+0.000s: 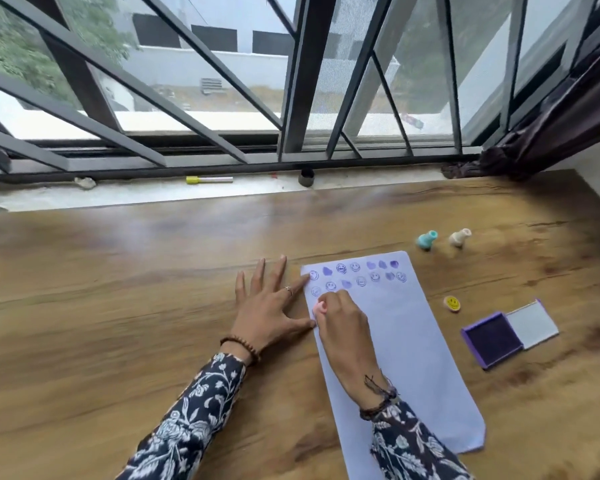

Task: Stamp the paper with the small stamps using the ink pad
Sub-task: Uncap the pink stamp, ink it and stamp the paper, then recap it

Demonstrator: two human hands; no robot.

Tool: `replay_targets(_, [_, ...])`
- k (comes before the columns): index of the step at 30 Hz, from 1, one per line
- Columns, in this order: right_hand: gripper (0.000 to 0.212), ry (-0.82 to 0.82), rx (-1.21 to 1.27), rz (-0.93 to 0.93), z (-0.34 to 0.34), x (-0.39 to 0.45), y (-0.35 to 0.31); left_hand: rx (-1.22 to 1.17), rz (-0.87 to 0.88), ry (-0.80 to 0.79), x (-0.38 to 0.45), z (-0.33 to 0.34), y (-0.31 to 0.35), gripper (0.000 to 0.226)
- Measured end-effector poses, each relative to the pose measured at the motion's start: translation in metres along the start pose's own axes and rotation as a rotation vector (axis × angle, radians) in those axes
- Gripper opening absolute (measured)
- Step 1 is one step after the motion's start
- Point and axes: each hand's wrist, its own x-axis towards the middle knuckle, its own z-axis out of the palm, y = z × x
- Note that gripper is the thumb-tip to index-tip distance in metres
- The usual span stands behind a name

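While left hand [269, 304] lies flat | right hand [340, 318] grip holds pink stamp [319, 309] | on paper [406, 341]

My right hand [340, 318] covers most of the pink stamp [320, 308], so I can't see its face. The paper [406, 358] runs off the bottom edge.

desk [153, 306]: brown wood grain, set against a pale sill [136, 194] | window [222, 81]: barred by a dark metal grille, daylight admitted | outside: white building, trees seen | curtain [551, 126]: dark, gathered at right
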Motion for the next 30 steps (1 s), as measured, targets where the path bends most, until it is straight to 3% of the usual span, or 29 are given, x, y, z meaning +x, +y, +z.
replay_targets(10, [0.008,-0.201,-0.159,-0.198,-0.008,0.02,0.01,0.016,0.008,0.009,0.001,0.008,-0.003,0.079])
replay_targets(16, [0.009,-0.223,-0.205,-0.273,-0.01,0.024,0.011,0.017,-0.008,-0.016,0.001,0.003,-0.001,0.08])
replay_targets(18, [0.013,-0.228,-0.048,-0.186,-0.016,0.027,0.014,0.015,-0.014,-0.022,0.0,0.001,0.0,0.081])
replay_targets(24, [0.006,0.015,0.944,0.326,-0.048,0.006,0.057,0.045,-0.004,-0.017,-0.002,-0.002,0.001,0.081])
replay_targets(28, [0.004,0.004,1.234,0.46,-0.072,-0.022,0.107,0.004,0.014,-0.032,-0.01,-0.006,0.001,0.093])
replay_targets(30, [0.006,0.013,1.335,0.508,-0.085,-0.034,0.134,-0.008,0.002,0.056,-0.012,-0.005,0.008,0.087])
